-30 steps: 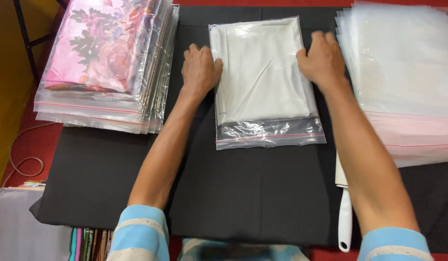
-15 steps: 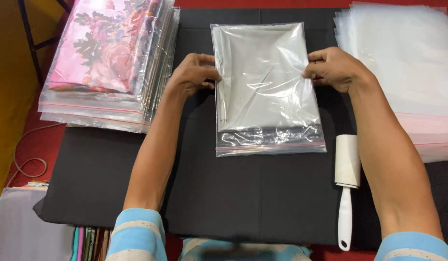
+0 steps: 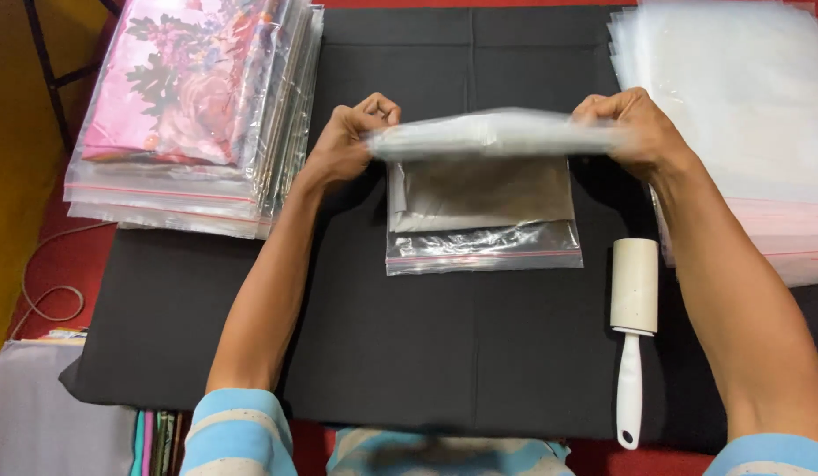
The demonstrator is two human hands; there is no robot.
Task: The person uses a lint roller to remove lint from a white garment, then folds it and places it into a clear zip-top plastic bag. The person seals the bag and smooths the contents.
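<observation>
Packing work is judged to be well advanced for the item in hand. White folded cloth is seen inside a clear zip bag, which lies at the middle of the black work mat. The far end of the bag is lifted off the mat and turned toward the person, while the near end, with its pink-lined closure strip, rests flat on the mat. The left hand is closed on the left corner of the raised end, with the fingers curled and pinched on the plastic. The right hand is closed likewise on the right corner. Whether the closure strip is fully pressed shut cannot be told from this view. A stack of filled bags, topped by a pink flowered cloth, is seen at the left, well apart from the bag in hand; these are taken as finished. A stack of empty clear bags is seen at the right, from which it is judged that more packing is left. A white lint roller lies on the mat just beside the right forearm, untouched.
</observation>
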